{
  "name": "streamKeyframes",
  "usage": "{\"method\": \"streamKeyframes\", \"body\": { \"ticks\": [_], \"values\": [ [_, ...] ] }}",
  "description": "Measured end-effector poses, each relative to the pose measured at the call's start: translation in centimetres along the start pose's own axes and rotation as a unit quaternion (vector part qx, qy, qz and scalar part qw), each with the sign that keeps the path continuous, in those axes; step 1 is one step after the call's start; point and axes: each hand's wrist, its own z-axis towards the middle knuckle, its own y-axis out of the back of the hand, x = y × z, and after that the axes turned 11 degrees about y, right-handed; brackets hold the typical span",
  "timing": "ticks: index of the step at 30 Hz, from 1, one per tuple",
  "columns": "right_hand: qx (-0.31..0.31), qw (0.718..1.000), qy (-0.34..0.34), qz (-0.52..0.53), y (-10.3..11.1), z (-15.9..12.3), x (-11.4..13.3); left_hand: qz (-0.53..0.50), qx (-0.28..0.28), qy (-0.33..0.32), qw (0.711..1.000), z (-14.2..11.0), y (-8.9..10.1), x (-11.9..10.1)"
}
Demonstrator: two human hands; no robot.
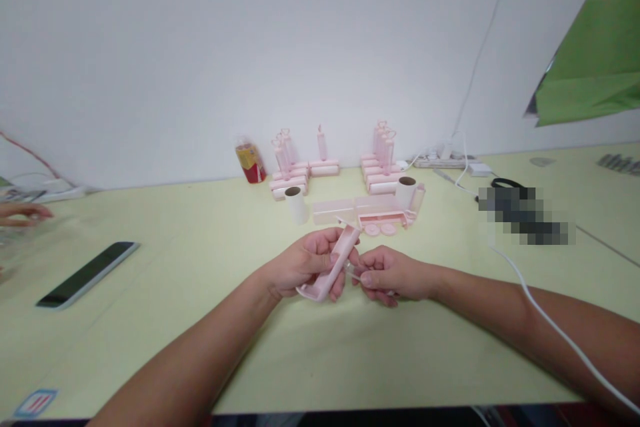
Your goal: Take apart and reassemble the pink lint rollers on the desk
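Observation:
My left hand (pixel 305 259) is wrapped round a long pink plastic holder (pixel 336 265) with upturned ends, tilted over the table. Close beside it, my right hand (pixel 393 275) pinches a small clear plastic piece (pixel 355 269), whose tip meets or nearly meets the holder's side; contact is hard to make out. Just beyond my hands stand two white paper rolls (pixel 297 207) with brown cores. Between them lie pale clear pink covers (pixel 333 211), a pink open frame (pixel 383 219) and two round pink discs (pixel 373 230).
Along the wall are pink rollers (pixel 289 187) with upright handles, in groups, and a red-yellow pack (pixel 250 160). A phone (pixel 87 277) lies left, near another person's hand (pixel 23 213). At right are a power strip (pixel 445 162), a pixelated dark object (pixel 525 213) and a white cable (pixel 545 320).

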Motion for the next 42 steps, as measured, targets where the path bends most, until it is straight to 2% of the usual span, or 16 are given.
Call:
{"method": "streamKeyframes", "body": {
  "ticks": [3,7,9,11,13,16,19,21,23,25,27,29,36,42],
  "values": [
    [-0.033,0.999,0.004,-0.011,-0.2,0.2,-0.1,0.021,-0.075,-0.015,0.997,0.2,0.1,-0.2],
    [-0.082,0.997,0.004,-0.001,-0.2,0.5,-0.4,0.028,-0.190,-0.094,0.977,-0.5,0.8,-1.3],
    [-0.070,0.998,0.001,0.000,-0.1,0.5,-0.3,0.063,-0.227,-0.107,0.966,-1.1,1.4,-2.0],
    [-0.045,0.999,-0.010,-0.018,-0.1,0.4,-0.2,0.141,-0.284,-0.105,0.942,-1.6,2.2,-2.5],
    [-0.027,0.998,-0.025,-0.043,-0.1,0.3,0.1,0.255,-0.357,-0.099,0.893,-1.5,2.9,-2.6],
    [-0.015,0.997,-0.032,-0.066,-0.2,0.2,0.4,0.449,-0.433,-0.096,0.776,-0.1,4.0,-2.2],
    [-0.009,0.996,-0.032,-0.077,-0.2,0.2,0.5,0.608,-0.444,-0.097,0.651,2.2,4.8,-1.6],
    [-0.009,0.996,-0.034,-0.077,-0.2,0.1,0.4,0.676,-0.437,-0.093,0.586,3.6,5.1,-1.4],
    [-0.010,0.996,-0.038,-0.075,-0.1,0.1,0.4,0.717,-0.436,-0.083,0.537,4.6,5.3,-1.2],
    [-0.009,0.996,-0.038,-0.077,-0.1,0.1,0.4,0.736,-0.444,-0.072,0.507,5.1,5.4,-0.9],
    [-0.004,0.997,-0.035,-0.075,-0.2,0.1,0.4,0.742,-0.451,-0.064,0.493,5.3,5.5,-0.5],
    [0.000,0.997,-0.031,-0.071,-0.2,0.2,0.4,0.742,-0.453,-0.057,0.491,5.3,5.6,-0.1],
    [-0.006,0.996,-0.034,-0.082,-0.1,0.2,0.4,0.745,-0.438,-0.039,0.501,6.0,5.7,0.7],
    [-0.007,0.997,-0.027,-0.073,-0.2,0.1,0.4,0.738,-0.432,-0.052,0.515,5.1,5.1,0.7]
  ]
}}
